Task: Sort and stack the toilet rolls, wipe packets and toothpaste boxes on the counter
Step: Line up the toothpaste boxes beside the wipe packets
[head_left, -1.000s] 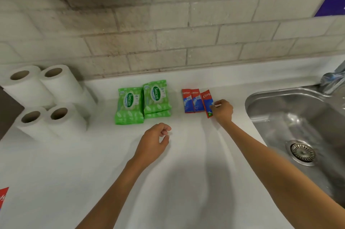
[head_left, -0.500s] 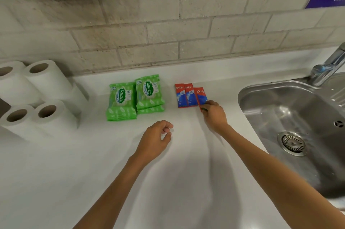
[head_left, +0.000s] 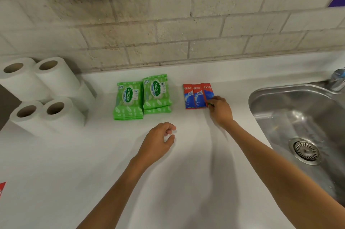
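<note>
Your right hand (head_left: 221, 111) pinches the near corner of the rightmost toothpaste box (head_left: 207, 91), snug against the other two boxes (head_left: 193, 97) near the sink (head_left: 261, 94). Your left hand (head_left: 158, 143) sits loosely curled on the counter (head_left: 112, 172), holding nothing. The wipe packets (head_left: 141, 96) lie left of the boxes, toilet rolls (head_left: 43, 90) further left.

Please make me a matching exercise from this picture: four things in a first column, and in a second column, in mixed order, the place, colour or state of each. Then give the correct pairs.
Column 1
1. toilet rolls
2. wipe packets
3. toothpaste boxes
4. left hand

Column 2
A. green, in two piles side by side
B. loosely curled, holding nothing
C. white, at the far left of the counter
D. red and blue; the right hand holds the rightmost one at its near end

Pairs: 1-C, 2-A, 3-D, 4-B
</note>
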Demonstrator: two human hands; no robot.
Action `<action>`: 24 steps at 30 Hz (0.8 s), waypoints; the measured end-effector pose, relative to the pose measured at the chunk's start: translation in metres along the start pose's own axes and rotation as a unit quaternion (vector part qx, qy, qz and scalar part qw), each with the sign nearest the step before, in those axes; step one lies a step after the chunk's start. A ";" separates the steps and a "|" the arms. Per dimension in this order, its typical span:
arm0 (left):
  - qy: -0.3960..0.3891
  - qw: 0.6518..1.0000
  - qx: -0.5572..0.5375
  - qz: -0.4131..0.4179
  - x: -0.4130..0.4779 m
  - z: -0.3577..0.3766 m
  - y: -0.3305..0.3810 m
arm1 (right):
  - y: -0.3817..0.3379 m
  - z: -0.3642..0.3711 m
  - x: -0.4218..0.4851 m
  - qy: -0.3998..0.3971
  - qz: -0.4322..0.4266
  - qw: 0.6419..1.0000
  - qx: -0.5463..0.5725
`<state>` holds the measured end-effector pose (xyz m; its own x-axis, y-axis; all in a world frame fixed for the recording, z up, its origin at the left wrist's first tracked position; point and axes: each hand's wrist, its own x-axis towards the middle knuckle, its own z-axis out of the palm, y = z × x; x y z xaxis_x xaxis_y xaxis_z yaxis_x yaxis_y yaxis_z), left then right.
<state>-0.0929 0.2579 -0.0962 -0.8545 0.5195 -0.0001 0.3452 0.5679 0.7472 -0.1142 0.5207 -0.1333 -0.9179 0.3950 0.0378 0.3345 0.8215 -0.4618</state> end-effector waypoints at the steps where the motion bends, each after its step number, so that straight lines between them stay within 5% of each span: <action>1: 0.000 1.000 0.001 0.000 0.000 0.000 0.000 | 0.000 0.000 0.001 -0.003 0.003 1.000 0.002; 7: 0.000 1.000 0.016 0.003 -0.002 -0.004 -0.001 | -0.008 -0.003 -0.005 0.008 0.018 1.000 0.015; 15: 0.042 0.998 0.037 -0.002 -0.025 -0.039 -0.005 | -0.088 0.000 -0.053 0.074 -0.079 0.988 0.108; 24: 0.119 0.988 0.053 -0.081 -0.090 -0.100 -0.043 | -0.216 0.028 -0.122 -0.037 -0.170 0.970 0.172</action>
<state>-0.0699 0.1231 -0.0620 -0.9648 0.2579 0.0517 0.2237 0.7012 0.6770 -0.0803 0.2840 -0.0632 -0.9797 0.0847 0.1817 -0.0692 0.7080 -0.7028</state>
